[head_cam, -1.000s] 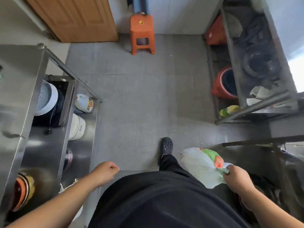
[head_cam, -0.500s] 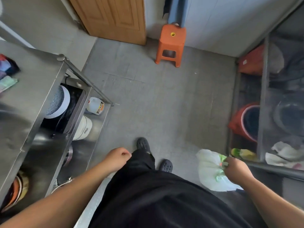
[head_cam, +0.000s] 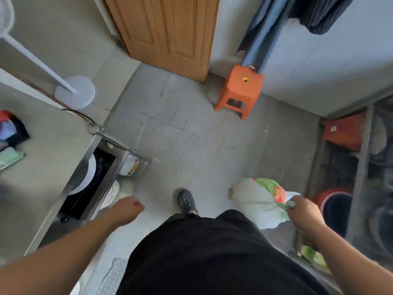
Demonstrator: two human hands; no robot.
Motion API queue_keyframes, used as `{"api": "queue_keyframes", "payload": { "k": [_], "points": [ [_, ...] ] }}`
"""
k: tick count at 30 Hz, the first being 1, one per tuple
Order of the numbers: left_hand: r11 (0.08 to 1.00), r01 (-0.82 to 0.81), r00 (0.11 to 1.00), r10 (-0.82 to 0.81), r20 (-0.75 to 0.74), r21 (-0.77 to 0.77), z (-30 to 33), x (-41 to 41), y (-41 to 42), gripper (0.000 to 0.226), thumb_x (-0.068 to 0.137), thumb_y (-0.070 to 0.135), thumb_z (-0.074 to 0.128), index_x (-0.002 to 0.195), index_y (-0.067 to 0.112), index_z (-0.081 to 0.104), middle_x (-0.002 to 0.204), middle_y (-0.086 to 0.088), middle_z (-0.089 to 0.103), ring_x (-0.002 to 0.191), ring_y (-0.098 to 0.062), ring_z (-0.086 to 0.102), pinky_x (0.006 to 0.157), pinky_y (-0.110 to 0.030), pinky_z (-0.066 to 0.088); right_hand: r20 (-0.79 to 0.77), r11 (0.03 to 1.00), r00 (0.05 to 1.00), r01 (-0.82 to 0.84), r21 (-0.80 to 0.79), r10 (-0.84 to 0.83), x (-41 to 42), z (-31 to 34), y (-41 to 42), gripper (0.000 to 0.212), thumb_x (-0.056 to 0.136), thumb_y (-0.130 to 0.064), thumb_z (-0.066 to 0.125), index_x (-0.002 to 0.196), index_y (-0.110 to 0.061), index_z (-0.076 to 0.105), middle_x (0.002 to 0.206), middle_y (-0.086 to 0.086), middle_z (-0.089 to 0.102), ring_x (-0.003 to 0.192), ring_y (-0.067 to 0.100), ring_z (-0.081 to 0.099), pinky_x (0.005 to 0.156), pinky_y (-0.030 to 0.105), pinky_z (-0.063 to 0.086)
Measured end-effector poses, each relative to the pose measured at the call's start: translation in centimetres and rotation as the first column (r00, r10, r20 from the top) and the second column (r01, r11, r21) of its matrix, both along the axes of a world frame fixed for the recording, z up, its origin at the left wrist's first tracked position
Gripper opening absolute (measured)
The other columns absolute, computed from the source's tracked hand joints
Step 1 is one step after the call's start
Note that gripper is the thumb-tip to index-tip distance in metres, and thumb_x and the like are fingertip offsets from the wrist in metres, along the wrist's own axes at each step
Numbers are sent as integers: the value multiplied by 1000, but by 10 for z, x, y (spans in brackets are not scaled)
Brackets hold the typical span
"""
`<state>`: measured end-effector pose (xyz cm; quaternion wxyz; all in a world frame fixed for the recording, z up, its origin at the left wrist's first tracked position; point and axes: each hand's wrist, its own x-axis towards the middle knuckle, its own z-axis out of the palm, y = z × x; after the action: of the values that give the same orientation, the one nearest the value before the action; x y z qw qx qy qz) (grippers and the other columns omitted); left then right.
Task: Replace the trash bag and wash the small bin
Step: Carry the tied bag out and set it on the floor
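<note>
Nearest, the right hand [head_cam: 303, 211] is clenched round the gathered neck of a full, translucent white plastic trash bag [head_cam: 255, 201] with green and orange scraps showing through; the bag hangs clear of the grey tiled floor [head_cam: 191, 135], just beside the person's right leg and in front of the grey metal shelf rack [head_cam: 359, 167] at the floor's right edge. The left hand [head_cam: 126, 208] swings free, fingers curled on nothing, beside the lower shelf of the stainless steel counter [head_cam: 42, 167] along the left edge. A black perforated clog [head_cam: 186, 201] is planted between the two hands. Judging by its slack bulge, the bag is soft, fairly light and thin-skinned, liable to tear or leak if dragged, so the bunched neck looks the right place to hold. Farther off, an orange plastic stool [head_cam: 240, 90] stands against the far wall beside a wooden door [head_cam: 165, 35]. The small bin itself cannot be picked out.
</note>
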<state>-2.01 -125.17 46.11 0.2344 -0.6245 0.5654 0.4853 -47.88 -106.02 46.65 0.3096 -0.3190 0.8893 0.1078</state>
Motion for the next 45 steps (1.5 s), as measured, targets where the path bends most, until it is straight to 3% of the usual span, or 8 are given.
{"api": "queue_keyframes", "payload": {
  "k": [5,13,16,23,34,39,41,45],
  "points": [
    [953,-298,947,290,-142,-43,6,-47,-87,15,95,16,55,93,4,63,91,-14,65,76,-21,60,66,-31,46,28,999,999,-33,8,33,-19,-5,-85,20,83,-4,53,96,-8,67,96,15,70,91,37,65,68,30,42],
    [984,-171,984,172,-36,47,-2,-114,-135,21,95,27,53,94,8,63,97,-3,66,91,-22,63,79,-32,49,39,965,970,-244,101,241,-104,-24,-237,22,88,-5,50,103,-9,65,107,13,70,101,34,65,70,28,40],
    [971,-227,974,227,10,69,0,-128,-159,17,92,26,54,80,14,55,85,-4,59,75,-16,52,71,-29,41,78,922,934,-358,148,350,-136,-20,-308,27,93,-9,47,114,-15,63,115,7,70,106,28,64,77,28,45],
    [660,-751,656,744,-127,-13,15,-172,-255,15,94,18,56,93,8,67,97,-11,71,82,-23,67,74,-34,53,135,799,818,-575,174,559,-172,-13,-472,24,97,-27,52,112,-15,66,118,9,69,107,28,64,79,29,46],
    [566,-817,571,820,24,107,-37,-133,-265,23,94,25,55,89,6,67,96,-6,69,91,-21,63,84,-33,49,163,577,608,-792,201,777,-49,-23,-689,27,94,-22,54,118,-17,64,114,8,69,108,28,63,84,29,46],
    [503,-846,527,839,136,176,-63,-77,-288,31,96,27,56,69,20,42,85,-6,50,78,-18,46,62,-27,36,179,422,457,-884,203,871,40,-18,-769,14,90,-19,53,80,-29,52,91,-1,63,98,26,66,73,29,44],
    [399,-903,419,900,122,160,-70,-58,-315,23,97,25,56,77,16,53,84,-8,60,77,-21,56,71,-28,49,141,303,343,-920,249,929,79,-18,-799,27,90,-18,53,69,-26,39,89,2,62,99,28,65,74,33,42],
    [-37,-982,-41,999,-17,183,-86,-36,-377,19,95,17,58,94,-1,64,90,-17,69,73,-25,62,66,-32,52,154,276,297,-950,145,942,154,-40,-857,14,85,-10,60,73,-12,52,83,15,68,88,38,64,65,37,39]
  ]
}}
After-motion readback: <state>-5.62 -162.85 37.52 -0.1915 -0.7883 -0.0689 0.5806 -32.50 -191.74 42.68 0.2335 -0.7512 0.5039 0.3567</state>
